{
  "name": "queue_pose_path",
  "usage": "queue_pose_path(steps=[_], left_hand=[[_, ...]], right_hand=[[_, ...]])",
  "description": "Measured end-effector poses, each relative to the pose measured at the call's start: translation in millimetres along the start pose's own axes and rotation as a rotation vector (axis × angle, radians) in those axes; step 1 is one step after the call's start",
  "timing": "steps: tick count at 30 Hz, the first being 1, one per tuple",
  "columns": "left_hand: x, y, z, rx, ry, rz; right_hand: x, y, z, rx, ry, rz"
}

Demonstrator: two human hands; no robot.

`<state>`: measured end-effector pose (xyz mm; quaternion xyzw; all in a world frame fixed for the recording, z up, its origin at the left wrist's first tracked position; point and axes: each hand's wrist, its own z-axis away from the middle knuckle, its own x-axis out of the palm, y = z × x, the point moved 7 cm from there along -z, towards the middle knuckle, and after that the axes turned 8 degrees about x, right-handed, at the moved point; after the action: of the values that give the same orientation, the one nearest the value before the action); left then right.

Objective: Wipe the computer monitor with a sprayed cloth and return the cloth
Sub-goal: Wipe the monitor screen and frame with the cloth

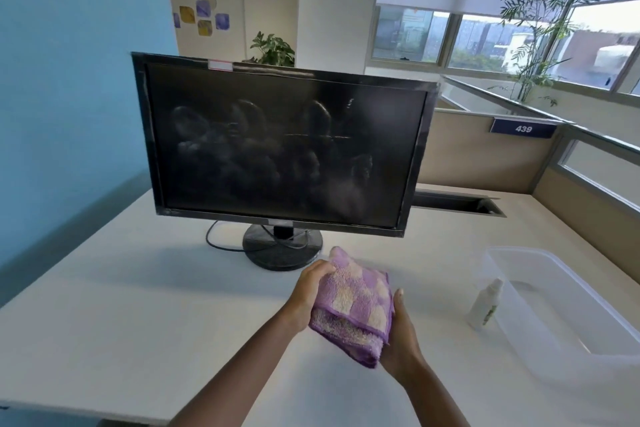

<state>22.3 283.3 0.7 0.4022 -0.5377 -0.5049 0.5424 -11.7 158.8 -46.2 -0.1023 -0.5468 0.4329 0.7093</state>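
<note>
White desk (145,329): left hand (308,291) and right hand (401,336) grip folded purple cloth (353,305); fingers beneath it seemingly curled.

fluffy terry cloth (353,302), glossy smeared monitor (284,149)

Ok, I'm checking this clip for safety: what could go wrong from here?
1. The monitor stands on one round base; hard wiping could tip or turn it.
2. The screen already shows smeared streaks, so the folded purple cloth, held by the left hand and right hand, may just spread them.
3. The spray bottle stands near the right forearm; it could get knocked over.
</note>
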Motion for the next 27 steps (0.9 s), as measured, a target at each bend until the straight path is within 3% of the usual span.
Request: queue_pose_path(steps=[9,13,18,22,27], left_hand=[[-109.6,6.1,25.0,0.040,0.113,-0.105],[-138.3,21.4,31.7,0.112,0.117,-0.079],[-162.7,56.2,31.5,0.311,0.071,-0.161],[-169.4,86.9,23.2,0.530,-0.025,-0.331],[-193.3,121.6,2.9,0.725,0.216,-0.627]], right_hand=[[85.1,33.3,-13.9,-0.039,0.070,0.299],[113.6,37.0,-24.2,-0.025,0.080,0.295],[138.7,31.6,-44.0,0.041,0.083,0.241],[162.1,22.7,-66.4,0.027,-0.053,0.163],[189.9,10.6,-84.7,0.029,-0.167,0.112]])
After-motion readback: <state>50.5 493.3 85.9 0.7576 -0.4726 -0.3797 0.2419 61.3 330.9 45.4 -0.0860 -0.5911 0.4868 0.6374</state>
